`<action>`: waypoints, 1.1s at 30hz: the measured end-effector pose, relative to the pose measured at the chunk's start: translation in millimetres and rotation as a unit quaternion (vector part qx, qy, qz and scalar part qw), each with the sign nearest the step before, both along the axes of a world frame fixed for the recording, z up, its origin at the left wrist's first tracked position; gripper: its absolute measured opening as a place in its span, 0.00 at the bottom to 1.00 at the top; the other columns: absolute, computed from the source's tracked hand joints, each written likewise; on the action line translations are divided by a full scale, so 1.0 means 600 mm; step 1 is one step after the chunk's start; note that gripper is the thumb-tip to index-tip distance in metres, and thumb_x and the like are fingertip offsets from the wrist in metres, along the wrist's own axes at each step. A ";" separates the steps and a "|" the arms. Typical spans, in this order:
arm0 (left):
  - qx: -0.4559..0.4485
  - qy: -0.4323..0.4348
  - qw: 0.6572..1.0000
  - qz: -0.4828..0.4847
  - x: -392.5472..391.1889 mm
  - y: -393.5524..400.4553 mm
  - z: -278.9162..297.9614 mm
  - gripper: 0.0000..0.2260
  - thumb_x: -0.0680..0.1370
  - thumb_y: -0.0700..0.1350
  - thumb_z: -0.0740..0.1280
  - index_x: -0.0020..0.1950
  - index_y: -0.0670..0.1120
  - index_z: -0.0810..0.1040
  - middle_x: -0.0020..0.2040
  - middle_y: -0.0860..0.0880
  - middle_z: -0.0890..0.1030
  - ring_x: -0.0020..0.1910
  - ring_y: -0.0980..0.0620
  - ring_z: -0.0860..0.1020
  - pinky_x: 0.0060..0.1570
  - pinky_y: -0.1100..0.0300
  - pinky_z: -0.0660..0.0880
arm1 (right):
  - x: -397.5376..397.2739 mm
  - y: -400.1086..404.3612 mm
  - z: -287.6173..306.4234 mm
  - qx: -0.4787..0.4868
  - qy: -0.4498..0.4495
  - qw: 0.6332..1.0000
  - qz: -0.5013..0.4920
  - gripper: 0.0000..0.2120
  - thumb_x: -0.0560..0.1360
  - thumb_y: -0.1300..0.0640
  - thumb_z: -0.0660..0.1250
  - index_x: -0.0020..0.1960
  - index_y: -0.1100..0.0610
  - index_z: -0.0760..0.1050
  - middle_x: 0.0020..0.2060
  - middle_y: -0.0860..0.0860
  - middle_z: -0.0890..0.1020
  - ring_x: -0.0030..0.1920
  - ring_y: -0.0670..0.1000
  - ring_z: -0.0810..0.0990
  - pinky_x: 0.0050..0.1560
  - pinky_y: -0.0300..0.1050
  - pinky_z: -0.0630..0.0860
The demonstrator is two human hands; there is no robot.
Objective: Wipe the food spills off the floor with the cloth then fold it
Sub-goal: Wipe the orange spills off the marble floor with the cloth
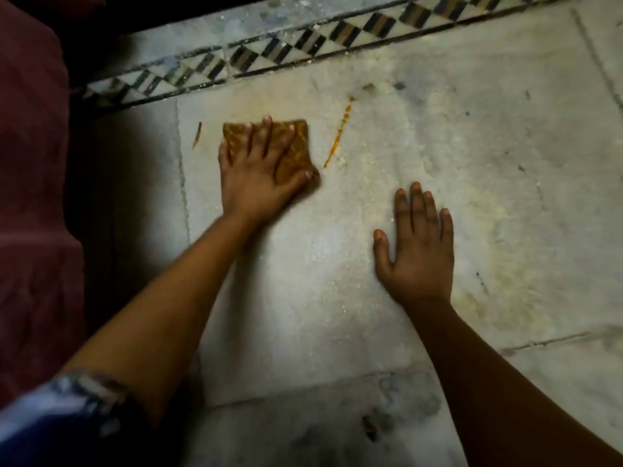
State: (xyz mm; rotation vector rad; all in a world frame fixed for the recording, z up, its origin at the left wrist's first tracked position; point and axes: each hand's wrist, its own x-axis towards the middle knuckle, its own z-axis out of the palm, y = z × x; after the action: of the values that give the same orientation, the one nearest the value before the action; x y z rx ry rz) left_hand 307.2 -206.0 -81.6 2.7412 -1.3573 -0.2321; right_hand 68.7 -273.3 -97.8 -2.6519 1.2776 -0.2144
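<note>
Sleeve fabric [67, 409], patterned blue and white, covers our left upper arm at the nearest edge of the view. Ahead of it, our right hand [419, 251] lies palm down on the marble floor [303, 298], fingers straight and close together, thumb spread to the left; it has hold of nothing. Our left hand [256, 166] sits farther forward and to the left of the right hand, well apart from it. This hand presses flat on the cloth [293, 153], with fingers straight and splayed across the fabric and the thumb lying along the cloth's right edge. The cloth is a small folded square, yellow-brown, lying flat on the floor directly beneath the left palm and fingers. Just to the right of the left hand's fingertips, an orange spill streak [338, 136] runs diagonally across the marble, near the cloth but not touching it. A shorter orange mark [197, 134] lies just left of the cloth. Beyond both hands, a checkered tile border [303, 45] crosses the floor. Left of the left arm stands a dark red fabric mass [30, 163].
</note>
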 end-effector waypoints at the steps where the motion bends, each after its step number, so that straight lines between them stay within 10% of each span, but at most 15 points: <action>1: 0.000 0.005 1.000 0.013 0.019 -0.028 0.001 0.34 0.71 0.71 0.47 0.75 0.61 0.53 0.78 0.51 0.51 0.76 0.46 0.48 0.71 0.42 0.43 | 0.001 0.000 0.000 -0.001 -0.002 1.000 0.000 0.31 0.76 0.45 0.50 0.75 0.59 0.57 0.74 0.58 0.60 0.74 0.56 0.57 0.73 0.54 0.50; 10: -0.027 0.013 0.999 0.023 -0.119 -0.019 -0.005 0.33 0.72 0.70 0.44 0.75 0.60 0.51 0.78 0.50 0.49 0.77 0.46 0.45 0.71 0.43 0.38 | 0.002 -0.001 0.002 0.011 0.003 1.000 -0.003 0.31 0.76 0.45 0.51 0.75 0.58 0.56 0.75 0.57 0.59 0.74 0.56 0.57 0.73 0.53 0.49; 19: -0.022 0.013 0.999 0.028 0.028 -0.217 -0.001 0.29 0.78 0.66 0.48 0.76 0.57 0.50 0.78 0.48 0.49 0.76 0.43 0.45 0.71 0.38 0.39 | 0.001 -0.001 0.004 0.027 -0.005 1.000 -0.003 0.31 0.75 0.45 0.53 0.75 0.57 0.56 0.75 0.56 0.58 0.75 0.54 0.56 0.73 0.54 0.51; 26: -0.011 0.034 0.979 -0.200 -0.057 -0.060 0.007 0.28 0.75 0.65 0.44 0.74 0.59 0.47 0.78 0.50 0.51 0.76 0.47 0.47 0.71 0.43 0.40 | 0.001 0.000 0.002 0.033 -0.018 0.999 0.004 0.31 0.76 0.46 0.52 0.75 0.58 0.57 0.75 0.57 0.58 0.75 0.54 0.55 0.73 0.55 0.50; 33: -0.005 0.004 1.000 -0.017 0.012 -0.241 0.003 0.28 0.79 0.61 0.45 0.77 0.52 0.54 0.78 0.47 0.51 0.76 0.44 0.46 0.71 0.39 0.40 | 0.000 -0.001 0.001 0.035 -0.021 0.999 0.000 0.31 0.76 0.45 0.51 0.75 0.58 0.57 0.75 0.56 0.58 0.75 0.53 0.55 0.73 0.54 0.50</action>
State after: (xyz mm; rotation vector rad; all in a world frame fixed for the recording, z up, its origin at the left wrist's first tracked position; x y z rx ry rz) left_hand 314.7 -350.5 -79.6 2.7072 -1.4006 -0.2362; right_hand 68.7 -273.8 -97.4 -2.5751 1.2500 -0.2192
